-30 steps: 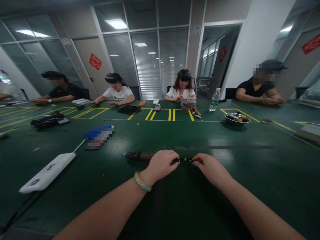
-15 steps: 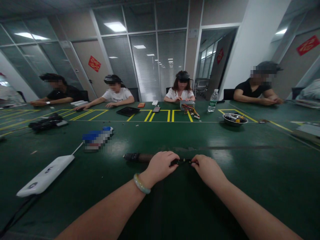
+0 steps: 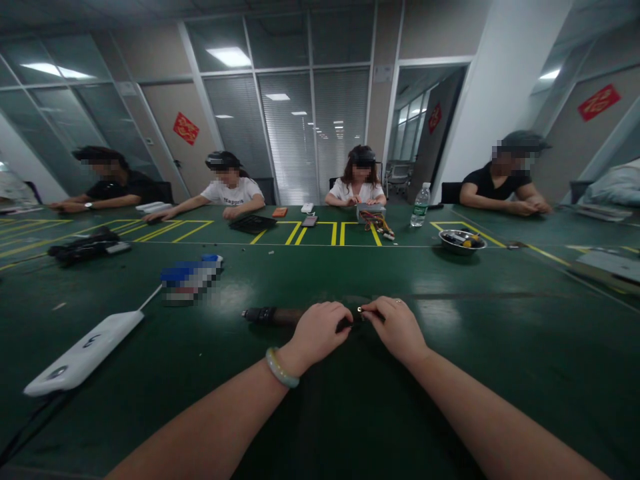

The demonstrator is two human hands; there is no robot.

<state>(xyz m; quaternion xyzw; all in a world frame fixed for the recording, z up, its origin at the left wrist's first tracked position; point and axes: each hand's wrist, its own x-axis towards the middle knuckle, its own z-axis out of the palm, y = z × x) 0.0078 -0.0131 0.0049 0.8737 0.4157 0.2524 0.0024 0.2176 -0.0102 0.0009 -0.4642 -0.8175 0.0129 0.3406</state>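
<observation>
A dark, cylindrical electric screwdriver (image 3: 285, 316) lies on the green table, its narrow metal tip pointing left. Around its rear end are the fingers of my left hand (image 3: 321, 333), closed, with a bangle at the wrist. My right hand (image 3: 397, 330) is closed in a pinch just right of that end. A small shiny metal piece (image 3: 359, 309) shows at its thumb and fingertips. The fingers hide most of this piece, and I cannot tell whether it touches the screwdriver.
On the left lie a white power bank (image 3: 85, 353) with a cable and a blurred blue-and-white item (image 3: 193, 280). A metal bowl (image 3: 463, 243) of small parts and a water bottle (image 3: 421, 205) stand farther back. Several people sit across the table (image 3: 280, 413).
My right hand has moved left and slightly up, closer to my left hand. The dark gap between the hands has narrowed, and a shiny metal piece now shows at the right fingertips.
</observation>
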